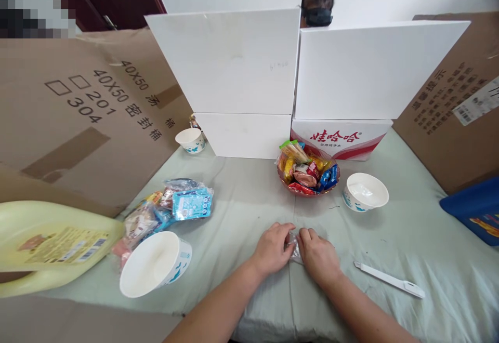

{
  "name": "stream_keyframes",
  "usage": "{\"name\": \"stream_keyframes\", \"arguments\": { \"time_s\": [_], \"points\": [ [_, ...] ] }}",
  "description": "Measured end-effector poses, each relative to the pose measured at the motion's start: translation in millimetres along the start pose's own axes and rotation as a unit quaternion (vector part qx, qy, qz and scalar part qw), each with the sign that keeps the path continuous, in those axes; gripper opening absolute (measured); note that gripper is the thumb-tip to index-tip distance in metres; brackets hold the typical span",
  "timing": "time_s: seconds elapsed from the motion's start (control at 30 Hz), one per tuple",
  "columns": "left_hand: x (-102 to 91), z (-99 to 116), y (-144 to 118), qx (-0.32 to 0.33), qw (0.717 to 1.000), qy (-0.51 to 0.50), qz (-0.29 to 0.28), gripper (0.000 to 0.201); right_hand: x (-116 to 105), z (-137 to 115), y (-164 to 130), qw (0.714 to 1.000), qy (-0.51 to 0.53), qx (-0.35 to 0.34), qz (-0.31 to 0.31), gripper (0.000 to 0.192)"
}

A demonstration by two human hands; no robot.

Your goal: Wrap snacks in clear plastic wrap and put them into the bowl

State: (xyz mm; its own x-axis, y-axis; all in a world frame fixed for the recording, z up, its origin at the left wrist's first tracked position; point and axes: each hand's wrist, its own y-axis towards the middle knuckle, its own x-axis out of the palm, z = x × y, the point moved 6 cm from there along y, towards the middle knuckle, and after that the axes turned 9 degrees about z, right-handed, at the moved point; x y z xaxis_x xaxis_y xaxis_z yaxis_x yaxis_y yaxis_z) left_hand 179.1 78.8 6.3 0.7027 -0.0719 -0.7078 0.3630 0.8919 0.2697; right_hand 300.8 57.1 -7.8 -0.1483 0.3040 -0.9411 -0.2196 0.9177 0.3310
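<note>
Both hands meet near the front middle of the cloth-covered table, on a small clear plastic wrapper [296,253]. My left hand [274,248] pinches its left side between thumb and curled fingers. From the other side, the bent fingers of my right hand [318,257] close over the wrapper. What the wrapper contains, if anything, is hidden. A white utility knife [390,279] lies to the right of my right hand. Beyond the hands stands a reddish glass bowl [300,191] heaped with packaged snacks, with a white paper bowl [366,191] beside it.
At left are a paper bowl [150,265], a pile of snack packets [167,205] and a yellow jug [54,244]. Another paper bowl [191,140] stands farther back. White boxes [241,67] and brown cartons [78,124] wall the table. A person [317,0] is behind; a blue container [473,210] sits right.
</note>
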Motion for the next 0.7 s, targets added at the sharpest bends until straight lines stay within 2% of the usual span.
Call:
{"name": "stream_keyframes", "arguments": {
  "time_s": [0.1, 0.2, 0.33, 0.4, 0.5, 0.57, 0.63, 0.7],
  "points": [
    [-1.5, 8.1, -0.5, 0.057, 0.997, 0.05, 0.018, 0.027, 0.4, -0.9, 0.5, 1.0, -0.002, 0.003, 0.001, 0.014],
    [-0.9, 14.1, -1.4, 0.105, 0.992, 0.07, 0.001, 0.018, -0.8, 5.4, 1.8, 1.0, 0.002, 0.006, 0.007, 0.013],
    [-2.7, 9.5, 0.9, 0.071, 0.996, 0.047, -0.001, 0.029, -15.1, 26.9, 3.9, 0.999, -0.005, 0.032, 0.027, 0.01],
    [-2.4, 7.0, 2.0, 0.062, 0.997, 0.04, -0.001, 0.034, -27.7, 29.8, 2.8, 0.998, 0.019, 0.023, 0.059, 0.015],
    [-1.7, 4.0, 3.0, 0.06, 0.998, 0.032, -0.003, 0.033, -37.5, 10.8, -5.7, 0.986, 0.121, -0.063, 0.096, 0.025],
    [-2.0, 1.6, 3.5, 0.056, 0.998, 0.023, -0.002, 0.031, -31.1, -4.9, -14.3, 0.979, 0.152, -0.1, 0.09, 0.028],
    [-4.0, -2.0, 4.2, 0.043, 0.999, 0.015, 0.011, 0.025, -18.8, -13.5, -20.8, 0.983, 0.134, -0.097, 0.077, 0.033],
    [-8.2, -6.5, 5.2, 0.023, 0.999, 0.015, 0.046, 0.019, -8.0, -15.8, -23.6, 0.989, 0.107, -0.089, 0.058, 0.041]
  ]
}}
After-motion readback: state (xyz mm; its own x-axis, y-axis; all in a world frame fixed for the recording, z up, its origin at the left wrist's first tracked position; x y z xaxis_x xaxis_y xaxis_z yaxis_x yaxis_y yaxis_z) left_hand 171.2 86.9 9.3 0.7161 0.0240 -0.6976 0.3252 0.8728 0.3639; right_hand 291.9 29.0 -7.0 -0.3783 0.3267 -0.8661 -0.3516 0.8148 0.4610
